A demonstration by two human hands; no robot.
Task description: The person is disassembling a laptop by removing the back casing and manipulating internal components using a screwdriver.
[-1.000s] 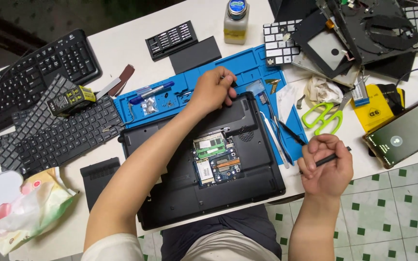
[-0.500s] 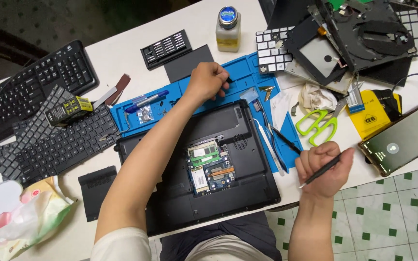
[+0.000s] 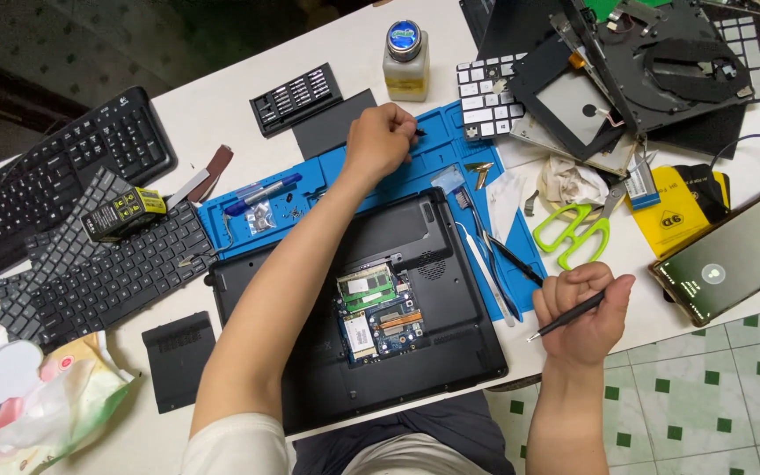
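A black laptop [image 3: 424, 352] lies bottom-up in front of me, its memory and card bay [image 3: 378, 310] uncovered. It rests on a blue work mat [image 3: 327, 189]. My left hand [image 3: 383, 141] reaches over the laptop to the mat's far compartments, fingers pinched on something small and dark; I cannot tell what. My right hand [image 3: 582, 312] hovers at the table's right front edge, closed around a thin black screwdriver [image 3: 566, 317] with its tip pointing left and down.
Black keyboards [image 3: 63, 176] crowd the left side; a bit set [image 3: 295, 98] and a solvent bottle [image 3: 405, 58] stand at the back. Dismantled laptop parts [image 3: 653, 70] pile up at the back right. Green scissors [image 3: 573, 230], tweezers [image 3: 485, 264] and a phone [image 3: 732, 255] lie on the right.
My left hand has moved farther back along the blue mat and now pinches at its far compartments. My right hand with the screwdriver has shifted slightly left.
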